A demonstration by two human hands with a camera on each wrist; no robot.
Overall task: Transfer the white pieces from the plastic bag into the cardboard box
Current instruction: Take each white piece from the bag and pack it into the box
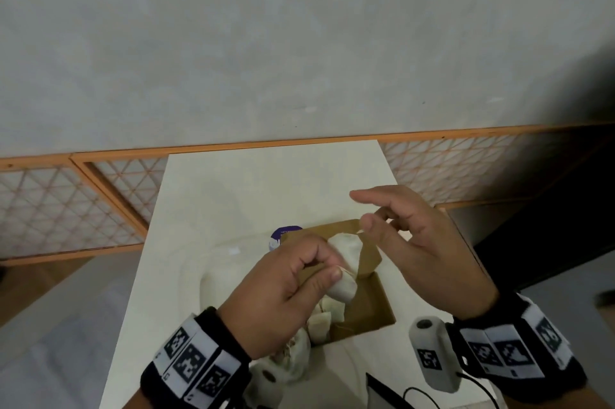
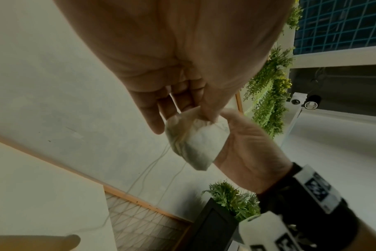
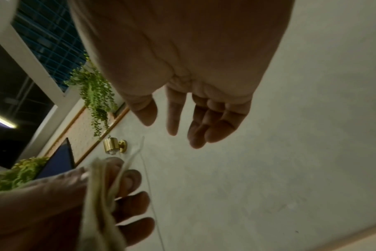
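Note:
My left hand (image 1: 327, 263) pinches a small bunch of white pieces (image 1: 344, 275), soft pouches with thin threads, and holds it above the open cardboard box (image 1: 376, 295). In the left wrist view the bunch (image 2: 195, 141) hangs from my left fingertips (image 2: 206, 110). More white pieces (image 1: 324, 317) lie in the box's near left corner. My right hand (image 1: 362, 208) hovers just right of the bunch with relaxed fingers and holds nothing; its fingers (image 3: 176, 122) look spread. The clear plastic bag (image 1: 213, 262) with a purple label (image 1: 286, 232) lies left of the box.
The box and the bag rest on a narrow white table (image 1: 266, 182). A black object with a cable (image 1: 382, 388) sits at the front edge. Orange-framed lattice panels (image 1: 66, 205) flank the table. A potted plant (image 2: 232, 198) stands off to the right.

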